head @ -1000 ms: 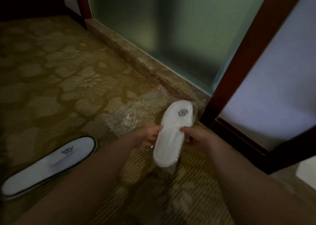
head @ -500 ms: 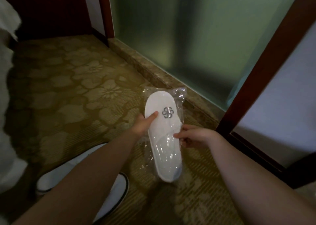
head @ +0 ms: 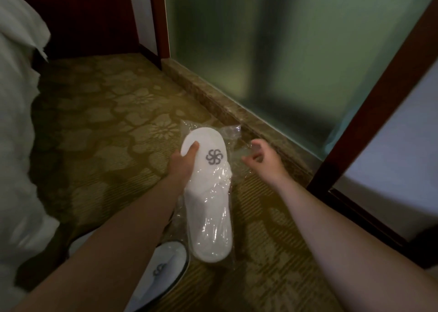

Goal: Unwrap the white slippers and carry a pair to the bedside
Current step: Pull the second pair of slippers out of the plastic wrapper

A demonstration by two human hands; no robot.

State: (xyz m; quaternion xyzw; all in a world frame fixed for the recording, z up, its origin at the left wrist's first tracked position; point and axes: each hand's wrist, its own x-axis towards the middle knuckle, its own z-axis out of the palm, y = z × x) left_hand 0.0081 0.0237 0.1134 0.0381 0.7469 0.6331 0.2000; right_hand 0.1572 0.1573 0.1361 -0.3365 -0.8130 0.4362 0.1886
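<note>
Slipper [head: 208,193] in white, stamped with a grey swirl logo near its toe, is held above the patterned carpet [head: 99,126], toe pointing away from the person and heel toward them. The left hand [head: 183,162] grips it at the toe end, thumb pressed on top and fingers hidden under its left edge. Clear plastic wrap [head: 214,217] still covers the heel half and bunches at mid-length, while a loose flap of it sticks out past the toe on the right. The right hand [head: 260,157] hangs just beside that flap with fingers loosely curled; whether it pinches the film cannot be told. A second slipper [head: 166,266], unwrapped and dark-trimmed, lies on the carpet near the bottom edge, partly hidden by the left forearm. White bedding [head: 16,122] fills the carpet's left side, and a frosted glass panel [head: 272,50] on a stone sill [head: 213,98] runs along its right side.
</note>
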